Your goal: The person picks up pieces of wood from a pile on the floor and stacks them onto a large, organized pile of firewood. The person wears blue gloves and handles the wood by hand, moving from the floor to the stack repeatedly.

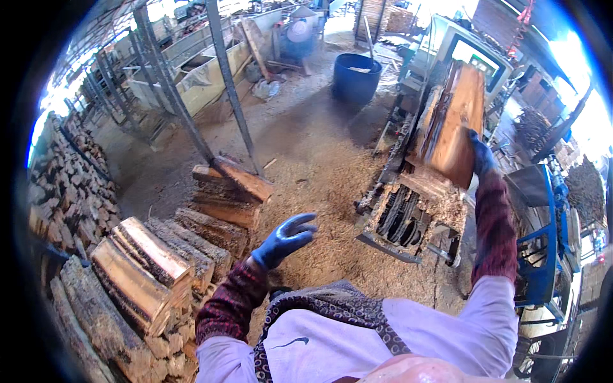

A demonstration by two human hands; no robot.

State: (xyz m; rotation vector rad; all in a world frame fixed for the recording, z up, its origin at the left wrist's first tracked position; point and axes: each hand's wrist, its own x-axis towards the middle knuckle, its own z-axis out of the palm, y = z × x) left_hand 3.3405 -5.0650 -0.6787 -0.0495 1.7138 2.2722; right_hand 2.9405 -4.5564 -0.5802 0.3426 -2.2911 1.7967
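My left hand [284, 240], in a blue glove, hovers over the sawdust-covered floor with its fingers stretched out and nothing in them. To the right, my right hand [483, 154], gloved in blue too, grips the right edge of a wooden slab [454, 121]. The slab has a pale reddish face with dark bark along its left side. It lies lengthwise on the bed of a machine [408, 214], whose near end is coated in wood chips. Part of my right hand's fingers is hidden at the slab's edge.
Bark-edged slabs [137, 271] are stacked at the lower left, with more split wood [70, 175] behind. Metal posts [233, 89] rise near the stack. A dark blue tub [355, 80] stands ahead. A blue metal frame [536, 242] is at my right.
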